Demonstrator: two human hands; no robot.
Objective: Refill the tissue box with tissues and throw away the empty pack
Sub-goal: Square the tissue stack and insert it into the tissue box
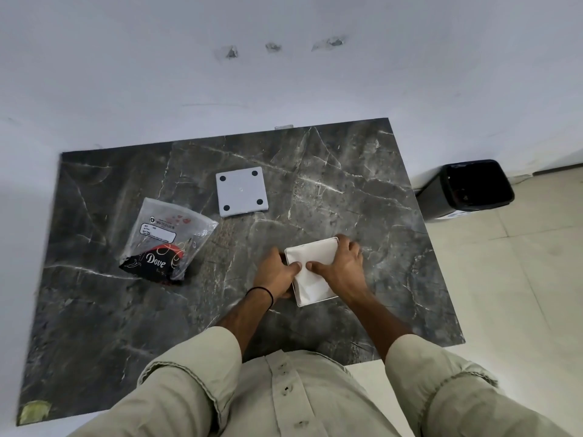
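A white square tissue box (pixel 328 299) stands open-side up on the dark marble table (pixel 362 197), filled with white tissues (pixel 314 257). My left hand (pixel 273 272) grips the box's left side and its thumb presses on the tissues. My right hand (pixel 342 263) grips the right side, its thumb also pressing the tissues down. The box's flat white base panel (pixel 241 192) with black round feet lies apart, farther back. The emptied plastic tissue pack (pixel 168 241), clear with a black and red printed end, lies crumpled to the left.
A black waste bin (pixel 467 189) stands on the tiled floor right of the table, against the white wall. A scrap of yellowish tape (pixel 34 411) sticks to the table's near left corner.
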